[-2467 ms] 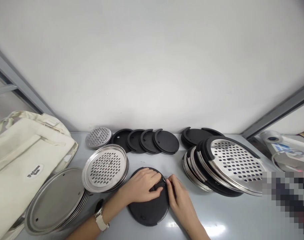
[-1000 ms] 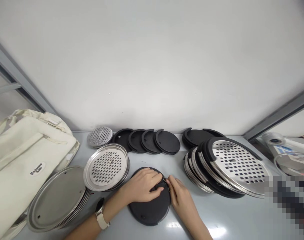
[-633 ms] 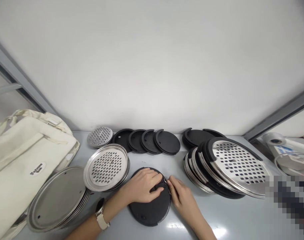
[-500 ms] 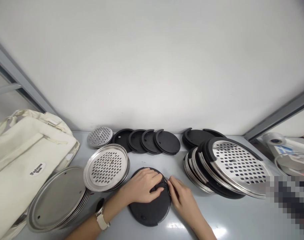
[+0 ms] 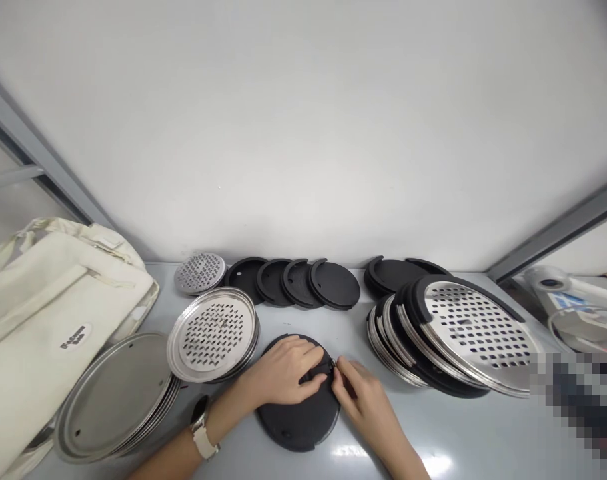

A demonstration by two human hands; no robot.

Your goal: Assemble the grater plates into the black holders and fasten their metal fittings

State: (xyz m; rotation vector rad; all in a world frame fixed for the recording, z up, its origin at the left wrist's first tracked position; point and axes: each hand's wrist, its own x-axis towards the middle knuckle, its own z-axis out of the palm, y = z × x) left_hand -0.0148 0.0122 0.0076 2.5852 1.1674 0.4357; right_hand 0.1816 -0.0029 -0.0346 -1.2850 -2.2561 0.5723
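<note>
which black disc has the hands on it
The lone black disc at the table's near edge; left hand rests on it, right hand at its rim. Other discs lie untouched.

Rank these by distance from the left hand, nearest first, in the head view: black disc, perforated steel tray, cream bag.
1. black disc, directly under the left hand.
2. perforated steel tray, just to its left.
3. cream bag, far left.

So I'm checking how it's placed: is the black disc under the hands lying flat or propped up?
Flat: the black disc lies on the table, left hand resting on it.
</note>
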